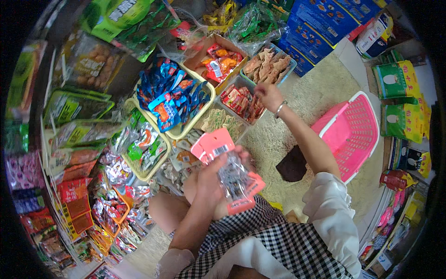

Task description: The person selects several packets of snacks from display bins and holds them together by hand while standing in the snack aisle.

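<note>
My left hand (209, 181) grips a few flat snack packets (237, 174) with clear middles and pink ends, held above my lap. One pink end bears a barcode. My right hand (268, 96), with a silver bangle at the wrist, is over the right edge of a clear plastic bin of small red packets (240, 99). Its fingers are curled, and whether anything is between them is hidden. Just beyond that hand stands a bin of brown, wavy snack pieces (268, 64). Nearer to my left hand, a clear bin holds pale pieces with green flecks (219, 120).
A cream basket (210, 92) holds blue packets; a smaller cream basket (165, 153) holds silver-green ones. Behind is a cardboard box (195, 62) of orange-red packets. A pink basket (352, 132) and a dark piece (292, 164) lie right. Shelved goods line both sides; blue boxes (313, 31) are stacked behind.
</note>
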A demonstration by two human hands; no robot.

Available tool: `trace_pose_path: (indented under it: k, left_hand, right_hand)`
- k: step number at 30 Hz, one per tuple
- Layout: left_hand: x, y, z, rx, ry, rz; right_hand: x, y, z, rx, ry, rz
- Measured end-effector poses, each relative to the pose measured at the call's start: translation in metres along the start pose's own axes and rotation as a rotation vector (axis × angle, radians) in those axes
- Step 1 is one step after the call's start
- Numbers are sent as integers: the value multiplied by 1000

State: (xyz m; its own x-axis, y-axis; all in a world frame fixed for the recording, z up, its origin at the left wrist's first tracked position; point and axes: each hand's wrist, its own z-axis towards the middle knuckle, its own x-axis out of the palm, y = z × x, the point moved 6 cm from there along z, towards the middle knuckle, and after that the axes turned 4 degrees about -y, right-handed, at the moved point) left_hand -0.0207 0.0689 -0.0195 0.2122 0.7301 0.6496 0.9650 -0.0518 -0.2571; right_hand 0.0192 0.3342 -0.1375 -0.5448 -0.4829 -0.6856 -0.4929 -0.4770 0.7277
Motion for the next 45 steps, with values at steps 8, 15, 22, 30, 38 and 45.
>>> trace_pose_path:
  k: [8, 15, 22, 30, 38, 45]
  left_hand:
    - [19, -8, 13, 60, -48, 52]
    - [42, -60, 7, 155, 67, 15]
    - [16, -133, 95, 528, -69, 628]
    - [-29, -83, 175, 136, -103, 634]
    - [-50, -69, 213, 130, -163, 888]
    - [-50, -63, 233, 92, -201, 614]
  right_hand:
    - [108, -51, 54, 6, 231, -421]
    - [127, -69, 56, -20, 320, -452]
    - [112, -68, 39, -16, 278, -216]
    - [105, -54, 54, -177, 161, 52]
    - [123, -62, 71, 189, 391, 246]
    - [124, -68, 16, 256, 120, 327]
